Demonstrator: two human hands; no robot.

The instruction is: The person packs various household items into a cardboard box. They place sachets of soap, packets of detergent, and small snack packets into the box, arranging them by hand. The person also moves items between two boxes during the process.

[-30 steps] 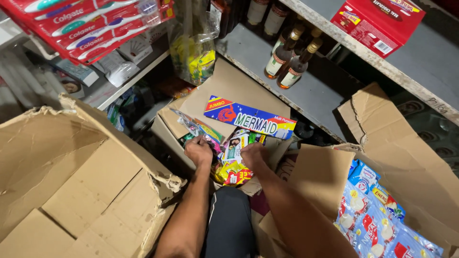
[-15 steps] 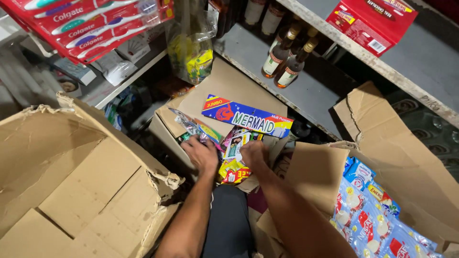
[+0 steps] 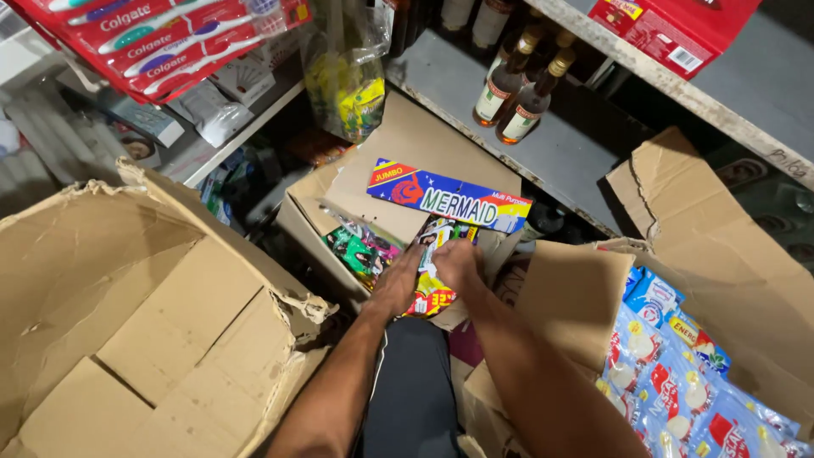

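Inside the small open carton (image 3: pixel 398 161), your left hand (image 3: pixel 398 284) and right hand (image 3: pixel 456 265) both clutch colourful sachet packs (image 3: pixel 432 297).

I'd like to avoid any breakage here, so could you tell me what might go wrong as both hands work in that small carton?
Two brown glass bottles stand near the shelf edge right above the open carton; a bump could perhaps tip them in. The left hand and right hand crowd one colourful packet, which might crease or tear. The hanging plastic bag may snag.
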